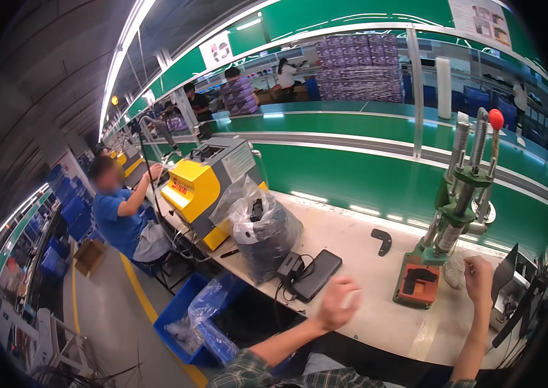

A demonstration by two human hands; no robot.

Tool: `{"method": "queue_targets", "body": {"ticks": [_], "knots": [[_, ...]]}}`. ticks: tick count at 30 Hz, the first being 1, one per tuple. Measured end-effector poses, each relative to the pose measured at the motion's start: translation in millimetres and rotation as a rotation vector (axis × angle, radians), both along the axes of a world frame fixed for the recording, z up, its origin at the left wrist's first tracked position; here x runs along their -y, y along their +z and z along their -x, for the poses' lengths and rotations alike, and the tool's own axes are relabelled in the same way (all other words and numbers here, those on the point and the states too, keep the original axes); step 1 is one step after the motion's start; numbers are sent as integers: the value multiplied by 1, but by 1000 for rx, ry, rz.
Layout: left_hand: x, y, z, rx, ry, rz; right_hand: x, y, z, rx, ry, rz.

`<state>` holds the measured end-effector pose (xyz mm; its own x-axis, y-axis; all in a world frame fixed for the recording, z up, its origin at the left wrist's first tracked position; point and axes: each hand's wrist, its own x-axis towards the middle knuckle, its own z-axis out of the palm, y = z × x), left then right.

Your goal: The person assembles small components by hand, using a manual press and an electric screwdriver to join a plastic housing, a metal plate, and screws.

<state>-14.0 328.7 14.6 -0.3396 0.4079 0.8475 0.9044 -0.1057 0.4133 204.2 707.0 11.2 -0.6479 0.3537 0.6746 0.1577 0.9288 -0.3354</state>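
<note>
On the far left a co-worker point(118, 213) in blue sits at a yellow machine point(199, 191). Beside it a clear bag point(264, 233) stuffed with dark parts stands on the bench point(377, 317), and a black tablet point(316, 275) with its adapter point(289, 265) lies in front of it.

My left hand point(337, 304) is curled above the bench just right of the tablet, closed around a small white piece point(351, 299). It is blurred, so I cannot tell its shape. I judge it light and stiff, probably smooth plastic, easy to let slip. A pinch across its narrow sides seems the safest hold.

A bent black part point(383, 240) lies loose further back. The green press point(458, 207), with a red knob point(495, 119) on its lever, carries another black part point(419, 279) on its orange base.

My right hand point(479, 277) hangs just right of the press base, fingers loosely curled, holding nothing that I can see.

Behind the green conveyor point(364, 174), purple cartons point(358, 68) are stacked and wrapped. A white rectangular sign point(217, 49) hangs upper left of them, a white poster point(481, 19) at upper right.
</note>
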Motion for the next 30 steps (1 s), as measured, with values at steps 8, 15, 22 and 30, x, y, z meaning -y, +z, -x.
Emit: {"method": "queue_targets", "body": {"ticks": [8,15,22,30], "knots": [[148,93,128,-130,724,66,43,-53,4,-227,-179,151],[109,156,248,-30,610,906,53,-68,5,-188,5,60],[95,138,278,-75,600,1235,54,-67,2,-218,4,120],[116,122,330,-146,419,1309,62,-58,9,-203,35,40]]}}
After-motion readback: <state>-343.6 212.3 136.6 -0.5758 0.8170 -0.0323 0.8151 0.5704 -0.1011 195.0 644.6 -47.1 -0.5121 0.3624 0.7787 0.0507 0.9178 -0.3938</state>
